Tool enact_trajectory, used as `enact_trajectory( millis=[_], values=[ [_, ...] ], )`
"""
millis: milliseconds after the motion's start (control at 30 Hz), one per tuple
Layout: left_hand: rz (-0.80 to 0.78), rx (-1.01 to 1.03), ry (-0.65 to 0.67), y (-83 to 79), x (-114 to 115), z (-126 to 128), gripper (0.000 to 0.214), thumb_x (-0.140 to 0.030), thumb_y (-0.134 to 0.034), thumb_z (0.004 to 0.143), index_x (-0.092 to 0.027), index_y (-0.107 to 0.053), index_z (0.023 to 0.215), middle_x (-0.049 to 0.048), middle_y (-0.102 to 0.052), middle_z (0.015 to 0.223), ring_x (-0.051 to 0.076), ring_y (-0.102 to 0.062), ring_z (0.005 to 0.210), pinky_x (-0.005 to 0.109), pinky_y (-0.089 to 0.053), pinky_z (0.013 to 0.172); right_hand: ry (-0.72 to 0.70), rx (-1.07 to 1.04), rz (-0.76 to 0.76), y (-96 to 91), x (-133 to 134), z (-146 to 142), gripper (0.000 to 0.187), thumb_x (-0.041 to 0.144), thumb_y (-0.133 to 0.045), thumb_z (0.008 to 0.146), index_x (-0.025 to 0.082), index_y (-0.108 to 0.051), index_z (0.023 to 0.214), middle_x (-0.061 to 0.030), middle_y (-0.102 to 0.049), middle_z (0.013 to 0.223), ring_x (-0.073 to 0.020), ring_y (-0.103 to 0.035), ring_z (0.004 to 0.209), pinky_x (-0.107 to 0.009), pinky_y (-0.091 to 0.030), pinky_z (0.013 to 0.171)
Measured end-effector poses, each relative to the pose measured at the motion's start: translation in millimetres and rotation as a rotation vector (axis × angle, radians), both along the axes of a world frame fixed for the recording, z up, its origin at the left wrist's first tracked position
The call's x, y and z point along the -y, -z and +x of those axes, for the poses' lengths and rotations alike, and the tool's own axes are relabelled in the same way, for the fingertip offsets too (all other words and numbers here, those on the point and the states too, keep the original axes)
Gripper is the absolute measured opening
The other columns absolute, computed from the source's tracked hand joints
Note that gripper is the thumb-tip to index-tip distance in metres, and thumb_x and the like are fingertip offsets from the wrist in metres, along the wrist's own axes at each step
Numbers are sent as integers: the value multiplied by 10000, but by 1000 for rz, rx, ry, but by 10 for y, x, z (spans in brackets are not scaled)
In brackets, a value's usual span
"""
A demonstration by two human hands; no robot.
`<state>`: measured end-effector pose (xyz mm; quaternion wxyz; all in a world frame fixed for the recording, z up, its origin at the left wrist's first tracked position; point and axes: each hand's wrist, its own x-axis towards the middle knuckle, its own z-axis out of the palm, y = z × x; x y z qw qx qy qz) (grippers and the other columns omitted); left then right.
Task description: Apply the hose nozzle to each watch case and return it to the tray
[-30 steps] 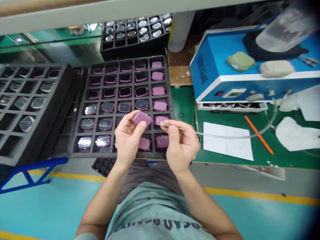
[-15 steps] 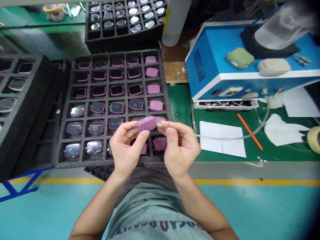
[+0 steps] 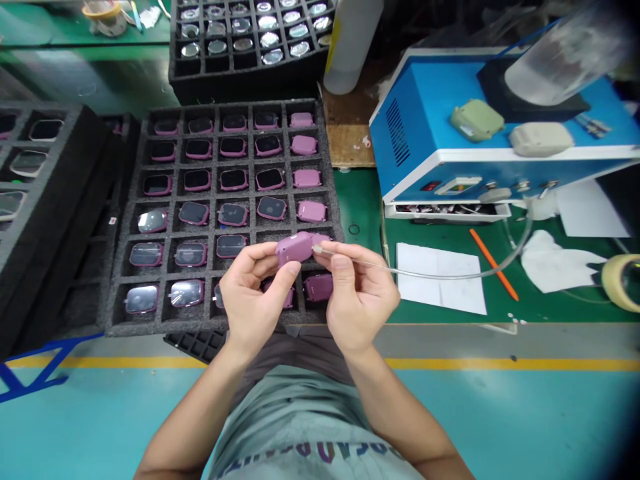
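Pinched between thumb and fingers of my left hand (image 3: 257, 293) is a purple watch case (image 3: 295, 249), tilted, its plain side toward me. My right hand (image 3: 360, 293) is closed on the end of a thin clear tube (image 3: 430, 274). The tube's pale tip touches or nearly touches the right side of the case. Both hands are over the lower right of a black foam tray (image 3: 167, 323). In its compartments sit purple watches with dark screens, such as one watch (image 3: 191, 254), and purple cases along the right column, such as one case (image 3: 312, 211).
The tube runs to a blue machine (image 3: 410, 120), which bears a green case (image 3: 477, 121) and a beige case (image 3: 541, 139). White paper (image 3: 440, 277), an orange stick (image 3: 494, 265) and a tape roll (image 3: 620, 283) lie right. Stacked foam trays (image 3: 60, 200) stand left.
The view has shifted slightly. Both hands keep nearly the same pose, with the watch case and the tube tip still together.
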<state>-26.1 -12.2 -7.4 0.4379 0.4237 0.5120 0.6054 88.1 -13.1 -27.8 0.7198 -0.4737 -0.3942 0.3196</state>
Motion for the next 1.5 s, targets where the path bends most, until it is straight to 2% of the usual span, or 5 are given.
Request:
enact_trajectory(
  millis=[367,867,1067,1500],
  values=[
    [-30,-39,-7,0,-2,1,318,-311,-907,811,-179,-732,1042,81,-839,1006,219,-824,912,307,-665,868,4,18,-32,-10,10,2,103,311,-701,1005,236,-757,1048,-32,-823,1004,-184,-822,911,-361,-716,869],
    [-39,-64,3,-29,-9,-6,299,-293,-908,800,-175,-739,1018,79,-841,975,204,-819,870,281,-661,842,-16,6,-21,9,-2,-2,103,288,-713,991,237,-773,1057,-44,-828,1032,-193,-823,947,-359,-707,886],
    [-28,-98,-50,-17,-38,-27,312,-276,-934,772,-187,-754,1011,43,-842,932,154,-813,828,190,-638,810,-54,-29,25,-24,-77,-4,90,267,-700,995,230,-774,1029,-47,-840,999,-175,-828,915,-296,-704,836],
    [-9,-107,-53,-10,-67,-55,325,-299,-939,770,-195,-766,1025,46,-845,952,146,-813,827,161,-637,803,-81,-45,48,-56,-131,-10,107,288,-686,998,214,-762,1011,-60,-837,986,-175,-827,898,-295,-702,834]
  ],
)
